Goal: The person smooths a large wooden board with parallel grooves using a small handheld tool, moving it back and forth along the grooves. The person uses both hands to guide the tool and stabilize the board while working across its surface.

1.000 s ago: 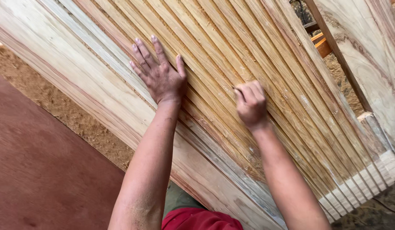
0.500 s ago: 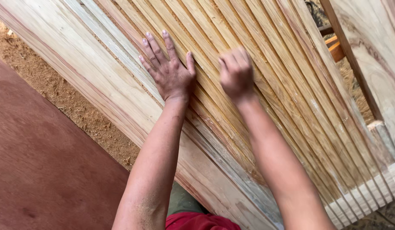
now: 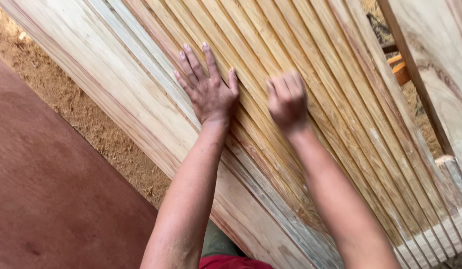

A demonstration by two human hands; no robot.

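I see my left hand (image 3: 209, 89) lying flat on a big wooden panel (image 3: 310, 65), fingers spread and released, palm pressed against the ribs near the middle of the frame. My right hand (image 3: 288, 99) sits just beside it, to the right, with the fingers curled under into a loose fist against the same ribs; it is blurred, and I cannot tell whether anything is tucked inside it. The panel fills most of the frame, running on a slant from the upper left down to the lower right, its long narrow slats lying side by side with grooves between them and a smooth pale border along its left edge. At the lower left lies a flat reddish-brown board (image 3: 52, 199), and between it and the panel a strip of sawdust (image 3: 96, 129) covers the ground. Another plank (image 3: 435, 55) stands at the upper right.
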